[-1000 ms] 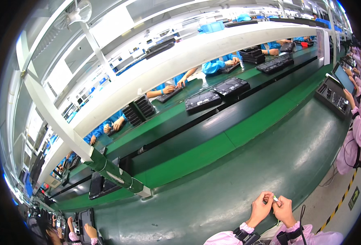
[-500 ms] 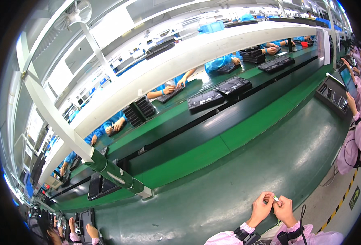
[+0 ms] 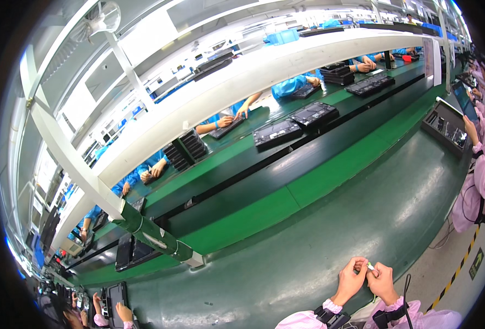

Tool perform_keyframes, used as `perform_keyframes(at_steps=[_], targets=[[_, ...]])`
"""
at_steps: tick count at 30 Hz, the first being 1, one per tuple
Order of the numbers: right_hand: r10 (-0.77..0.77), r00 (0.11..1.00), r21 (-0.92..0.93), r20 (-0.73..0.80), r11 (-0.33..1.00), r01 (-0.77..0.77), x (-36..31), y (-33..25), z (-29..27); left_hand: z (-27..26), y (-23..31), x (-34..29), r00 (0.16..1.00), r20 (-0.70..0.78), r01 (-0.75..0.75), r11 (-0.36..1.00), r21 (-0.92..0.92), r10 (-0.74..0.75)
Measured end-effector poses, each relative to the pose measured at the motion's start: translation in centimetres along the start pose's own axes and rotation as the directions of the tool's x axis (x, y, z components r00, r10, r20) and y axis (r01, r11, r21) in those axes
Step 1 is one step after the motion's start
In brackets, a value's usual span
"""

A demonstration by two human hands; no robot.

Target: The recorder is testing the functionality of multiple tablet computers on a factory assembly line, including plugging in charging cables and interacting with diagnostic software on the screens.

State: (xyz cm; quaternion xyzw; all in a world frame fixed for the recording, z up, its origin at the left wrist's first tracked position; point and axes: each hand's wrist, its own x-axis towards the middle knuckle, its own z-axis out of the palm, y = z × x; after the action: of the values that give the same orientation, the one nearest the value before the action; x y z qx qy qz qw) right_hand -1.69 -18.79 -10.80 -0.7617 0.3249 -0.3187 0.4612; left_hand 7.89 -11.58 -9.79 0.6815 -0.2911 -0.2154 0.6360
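Close together above the near green bench, my left hand (image 3: 351,281) and my right hand (image 3: 382,284) both have their fingers curled into a pinch. Between the fingertips shows a small white-and-green piece (image 3: 370,266), too small to name. The right fingers close on it; whatever the left fingers pinch is hidden. Some thin light green strand hangs below my right hand. Pink sleeves and black wrist bands cover both wrists.
A green bench (image 3: 303,249) spreads before me, with a dark conveyor belt (image 3: 237,203) beyond. Black device housings (image 3: 278,134) lie on the line, and a white-and-green post (image 3: 160,238) rises left. Blue-sleeved co-workers work opposite. A co-worker at right holds a tablet (image 3: 465,101) beside a parts tray (image 3: 445,129).
My hands stay in nearly the same place and pinch. At right, the co-worker's hands and tablet have shifted slightly.
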Motion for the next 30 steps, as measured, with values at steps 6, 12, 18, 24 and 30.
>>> perform_keyframes(at_steps=[6,12,18,24,30], targets=[[0.004,1.0,0.004,0.003,1.0,-0.004,-0.04,-0.02,-0.07,0.01,-0.06,-0.09,1.0,0.006,0.003,1.0,0.003,-0.003],[0.025,1.0,0.016,0.009,1.0,-0.025,-0.11,0.31,-0.03,0.11,-0.23,-0.15,1.0,0.005,0.003,1.0,-0.008,-0.003],[0.028,1.0,0.008,0.009,1.0,-0.029,-0.03,-0.08,-0.05,0.01,0.01,-0.04,1.0,0.006,0.011,1.0,-0.005,-0.011],[0.022,1.0,0.005,0.006,1.0,-0.022,-0.08,0.27,0.0,0.13,-0.38,-0.05,1.0,0.013,0.006,1.0,-0.012,-0.006],[0.005,1.0,-0.001,0.002,1.0,-0.005,-0.1,0.05,-0.05,0.1,-0.36,-0.09,1.0,0.012,-0.006,1.0,-0.009,0.006]])
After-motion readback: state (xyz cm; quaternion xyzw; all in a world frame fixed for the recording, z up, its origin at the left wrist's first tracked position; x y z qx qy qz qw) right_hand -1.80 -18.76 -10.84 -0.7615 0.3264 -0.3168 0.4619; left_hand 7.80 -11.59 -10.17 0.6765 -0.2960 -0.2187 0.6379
